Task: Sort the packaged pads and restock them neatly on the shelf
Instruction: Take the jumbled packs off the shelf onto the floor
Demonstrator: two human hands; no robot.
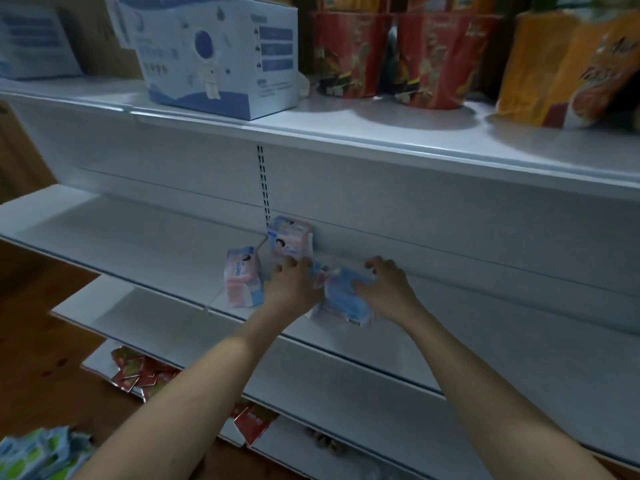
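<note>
On the white middle shelf (138,237) a pink-and-blue pad pack (290,237) stands against the back wall. A second pink pack (242,277) stands to its left, nearer the front edge. Between my hands lies a blue pad pack (341,299), blurred. My left hand (292,284) rests against its left side, fingers curled near the back pack. My right hand (384,280) presses on its right side with fingers spread over it.
The upper shelf carries a white-and-blue box (214,53), red cups (398,53) and orange bags (568,67). Lower shelves hold red sachets (138,372). Green-and-blue packs (38,455) lie at the bottom left over a wooden floor.
</note>
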